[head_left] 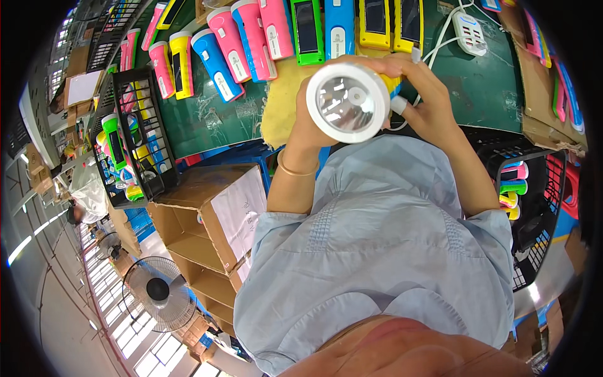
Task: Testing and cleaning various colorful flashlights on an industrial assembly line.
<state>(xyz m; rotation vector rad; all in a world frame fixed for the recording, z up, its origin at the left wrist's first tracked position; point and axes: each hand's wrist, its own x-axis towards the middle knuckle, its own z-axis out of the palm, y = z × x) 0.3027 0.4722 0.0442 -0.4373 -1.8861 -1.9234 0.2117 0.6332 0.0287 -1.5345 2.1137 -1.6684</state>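
Note:
Both of my hands hold a flashlight (347, 102) above the near edge of the green table. Its white-rimmed round head and shiny reflector face me, and a bit of its yellow and blue body shows behind. My left hand (306, 122) is closed round the left side of the head, with most of its fingers hidden behind it. From the right, my right hand (430, 94) grips the body, with white covers on fingertips. Below the flashlight lies a yellow cloth (282, 103). Beyond it lies a row of flashlights, among them a green one (307, 31) and a blue one (217, 66).
A white multi-port charger (468, 34) with cables lies at the far right of the table (213, 119). Black crates holding flashlights stand at left (151, 125) and right (546, 232). An open cardboard shelf box (188, 217) and a fan (157, 289) are at lower left.

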